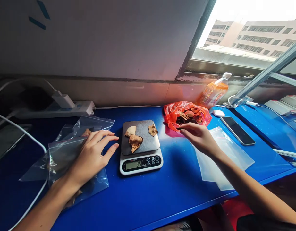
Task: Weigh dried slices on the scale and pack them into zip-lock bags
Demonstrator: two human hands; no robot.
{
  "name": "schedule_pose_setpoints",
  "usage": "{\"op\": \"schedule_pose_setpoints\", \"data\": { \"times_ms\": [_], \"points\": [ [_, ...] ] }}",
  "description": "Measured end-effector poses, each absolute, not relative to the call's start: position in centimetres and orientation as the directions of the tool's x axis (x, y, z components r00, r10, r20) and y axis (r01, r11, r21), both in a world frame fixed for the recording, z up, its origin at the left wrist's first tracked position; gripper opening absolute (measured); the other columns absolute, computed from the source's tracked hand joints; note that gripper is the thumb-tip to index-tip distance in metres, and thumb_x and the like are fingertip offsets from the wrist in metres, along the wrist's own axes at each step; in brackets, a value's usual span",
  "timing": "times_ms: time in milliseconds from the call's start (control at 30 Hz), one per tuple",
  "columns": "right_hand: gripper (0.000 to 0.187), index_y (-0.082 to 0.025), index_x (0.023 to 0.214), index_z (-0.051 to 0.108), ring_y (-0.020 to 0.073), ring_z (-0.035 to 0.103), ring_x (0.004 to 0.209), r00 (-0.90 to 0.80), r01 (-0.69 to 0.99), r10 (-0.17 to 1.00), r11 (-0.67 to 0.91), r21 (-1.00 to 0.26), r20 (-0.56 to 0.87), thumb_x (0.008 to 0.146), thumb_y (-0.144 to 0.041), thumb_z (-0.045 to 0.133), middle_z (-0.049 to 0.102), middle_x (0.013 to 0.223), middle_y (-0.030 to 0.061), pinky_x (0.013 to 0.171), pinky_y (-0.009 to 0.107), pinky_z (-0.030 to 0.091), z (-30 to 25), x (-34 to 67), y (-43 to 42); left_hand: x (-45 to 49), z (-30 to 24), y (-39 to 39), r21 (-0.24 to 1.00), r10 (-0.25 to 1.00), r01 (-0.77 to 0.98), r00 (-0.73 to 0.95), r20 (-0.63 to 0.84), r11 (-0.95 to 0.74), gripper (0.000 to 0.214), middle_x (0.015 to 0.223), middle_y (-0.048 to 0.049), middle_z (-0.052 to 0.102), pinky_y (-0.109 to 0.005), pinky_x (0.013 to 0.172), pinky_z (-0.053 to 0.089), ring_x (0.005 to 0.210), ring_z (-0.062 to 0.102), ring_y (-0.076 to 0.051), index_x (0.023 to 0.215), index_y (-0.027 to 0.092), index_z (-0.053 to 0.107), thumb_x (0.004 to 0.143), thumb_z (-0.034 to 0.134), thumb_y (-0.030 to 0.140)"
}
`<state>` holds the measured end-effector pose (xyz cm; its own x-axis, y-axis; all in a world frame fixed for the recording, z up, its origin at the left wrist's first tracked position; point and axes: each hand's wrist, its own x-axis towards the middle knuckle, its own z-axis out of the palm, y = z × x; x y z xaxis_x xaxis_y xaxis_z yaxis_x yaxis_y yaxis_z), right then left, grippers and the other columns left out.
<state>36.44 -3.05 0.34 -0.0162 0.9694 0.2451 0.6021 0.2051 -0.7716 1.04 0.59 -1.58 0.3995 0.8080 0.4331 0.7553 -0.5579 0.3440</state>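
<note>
A white kitchen scale (141, 168) with a metal plate stands in the middle, its display reading about 9.5. Several tan dried pieces (135, 142) lie on the plate, with a flatter one (153, 130) at its right corner. My left hand (96, 149) is open, fingers stretched, over clear zip bags (90, 123) holding brownish pieces, just left of the scale. At the near rim of a red plastic bag (170, 112), my right hand (198, 134) is closed in a pinch. Something small and dark shows at its fingertips. Dried brown and reddish slices (190, 115) fill the red bag.
Flat clear bags (220, 160) lie under my right forearm. Beyond them are a phone (237, 130), a white earphone case (218, 113) and an orange drink bottle (215, 91). A power strip (82, 107) and white cables (25, 131) lie at the left.
</note>
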Motion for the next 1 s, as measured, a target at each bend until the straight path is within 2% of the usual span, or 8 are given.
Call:
{"op": "schedule_pose_setpoints", "data": {
  "times_ms": [133,233,367,533,600,667,767,1000],
  "points": [
    [0.022,-0.023,0.1,0.07,0.0165,0.06,0.074,-0.382,0.677,0.81,0.573,-0.462,0.445,0.09,-0.019,0.05,0.067,0.083,0.0058,0.066,0.031,0.05,-0.6,31.8,-3.9,1.1,-1.5,0.4,0.344,0.807,0.749,0.417,0.418,-0.566,0.025,0.107,-0.007,0.064,-0.044,0.097,0.044,0.106,0.056,-0.026,0.097,0.023,0.067,0.09,0.049,0.039],
    [0.035,-0.025,0.123,0.06,0.0181,0.061,0.083,-0.454,0.674,0.767,0.629,-0.388,0.454,0.092,-0.015,0.047,0.068,0.097,0.0074,0.073,0.034,0.053,-0.6,29.9,-3.7,1.0,-1.5,0.4,0.346,0.812,0.752,0.417,0.409,-0.56,0.025,0.108,-0.0069,0.063,-0.045,0.098,0.043,0.107,0.056,-0.026,0.098,0.023,0.066,0.091,0.049,0.039],
    [0.051,-0.027,0.141,0.043,0.0224,0.061,0.1,-0.416,0.757,0.789,0.576,-0.308,0.452,0.092,-0.022,0.051,0.065,0.114,0.0087,0.086,0.041,0.052,2.5,30.9,-4.2,0.9,-1.3,0.4,0.346,0.816,0.758,0.408,0.409,-0.552,0.025,0.107,-0.0068,0.064,-0.047,0.098,0.042,0.106,0.056,-0.027,0.097,0.024,0.067,0.09,0.049,0.04],
    [0.03,-0.029,0.117,0.06,0.0264,0.062,0.1,-0.106,0.926,0.793,0.298,-0.23,0.6,0.089,-0.028,0.054,0.066,0.107,0.0087,0.084,0.042,0.052,4.9,37.3,-7.3,0.7,-1.4,0.6,0.343,0.811,0.756,0.405,0.423,-0.557,0.025,0.107,-0.0062,0.064,-0.048,0.098,0.041,0.105,0.056,-0.028,0.096,0.025,0.068,0.089,0.05,0.04],
    [0.025,-0.026,0.11,0.063,0.0282,0.063,0.094,-0.014,0.971,0.827,0.146,-0.19,0.563,0.088,-0.031,0.051,0.068,0.099,0.0092,0.081,0.045,0.052,3.3,40.7,-8.4,0.8,-1.5,0.6,0.346,0.812,0.754,0.408,0.419,-0.558,0.025,0.108,-0.0063,0.064,-0.048,0.099,0.041,0.106,0.056,-0.028,0.097,0.024,0.068,0.089,0.05,0.04],
    [0.028,-0.023,0.11,0.062,0.0303,0.062,0.1,0.012,0.987,0.899,0.061,-0.151,0.438,0.088,-0.03,0.048,0.068,0.106,0.0115,0.086,0.047,0.05,0.7,43.8,-9.1,0.9,-1.5,0.5,0.351,0.815,0.754,0.41,0.41,-0.556,0.026,0.108,-0.0068,0.065,-0.047,0.099,0.041,0.107,0.056,-0.027,0.097,0.023,0.068,0.089,0.049,0.04],
    [0.037,-0.023,0.119,0.059,0.0289,0.058,0.112,-0.076,0.981,0.958,0.121,-0.151,0.276,0.086,-0.023,0.042,0.064,0.12,0.0108,0.096,0.048,0.047,-3.5,46.8,-9.5,1.2,-1.3,0.4,0.354,0.823,0.76,0.406,0.397,-0.546,0.027,0.107,-0.0073,0.066,-0.047,0.099,0.041,0.106,0.056,-0.027,0.096,0.022,0.068,0.089,0.048,0.04],
    [0.046,-0.026,0.129,0.052,0.0311,0.059,0.113,-0.136,0.979,0.97,0.163,-0.124,0.201,0.083,-0.028,0.049,0.062,0.123,0.0125,0.094,0.049,0.048,-5.1,48.8,-8.8,1.2,-1.1,0.5,0.34,0.84,0.789,0.378,0.388,-0.512,0.026,0.106,-0.0059,0.066,-0.045,0.098,0.041,0.106,0.054,-0.025,0.097,0.023,0.067,0.089,0.048,0.04]
  ]
}}
